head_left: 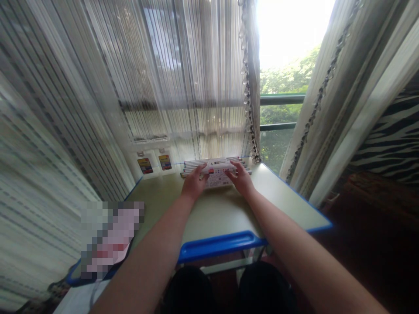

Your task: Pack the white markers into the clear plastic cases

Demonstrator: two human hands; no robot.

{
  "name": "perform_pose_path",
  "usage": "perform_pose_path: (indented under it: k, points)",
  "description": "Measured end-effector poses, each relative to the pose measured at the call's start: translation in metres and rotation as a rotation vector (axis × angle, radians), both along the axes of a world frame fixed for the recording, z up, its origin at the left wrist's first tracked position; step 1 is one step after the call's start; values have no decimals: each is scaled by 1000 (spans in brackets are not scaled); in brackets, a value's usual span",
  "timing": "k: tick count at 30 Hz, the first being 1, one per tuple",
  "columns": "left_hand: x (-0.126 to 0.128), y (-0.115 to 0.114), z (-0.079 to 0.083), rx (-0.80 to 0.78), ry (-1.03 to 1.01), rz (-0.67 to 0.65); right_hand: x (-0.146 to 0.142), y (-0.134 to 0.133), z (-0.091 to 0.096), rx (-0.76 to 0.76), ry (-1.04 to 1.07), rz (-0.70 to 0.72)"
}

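Note:
A white pack (218, 176) with small print and a red-and-blue mark is held near the far edge of the desk. The fingers of my left hand (194, 181) are closed on its left end. At its right end, my right hand (242, 176) grips it between thumb and fingers. Several thin silvery sticks (190, 168), like pencils or pens, lie side by side behind and beside the pack. The pack and my hands hide the middle of that row.
The pale desk (209, 213) has a blue rim and a blue front groove (219, 244). Two clear hanging packs (165, 161) with coloured labels stand at the back left. A blurred-out pinkish object (114, 235) lies left. Striped curtains (183, 87) hang behind the desk.

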State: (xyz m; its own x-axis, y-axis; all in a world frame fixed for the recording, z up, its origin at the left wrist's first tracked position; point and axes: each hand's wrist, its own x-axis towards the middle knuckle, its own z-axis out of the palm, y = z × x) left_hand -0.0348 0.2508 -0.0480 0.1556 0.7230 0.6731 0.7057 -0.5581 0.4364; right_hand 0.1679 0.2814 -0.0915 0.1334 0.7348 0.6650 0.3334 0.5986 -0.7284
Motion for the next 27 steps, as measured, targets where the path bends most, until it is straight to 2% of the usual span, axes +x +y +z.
perform_pose_path:
  k: [14,27]
  points:
    - [0,2,-9,94,114,-8,1,-4,4,-28,-9,-39]
    - [2,0,-7,-36,-29,-11,2,-14,10,-23,-102,-43]
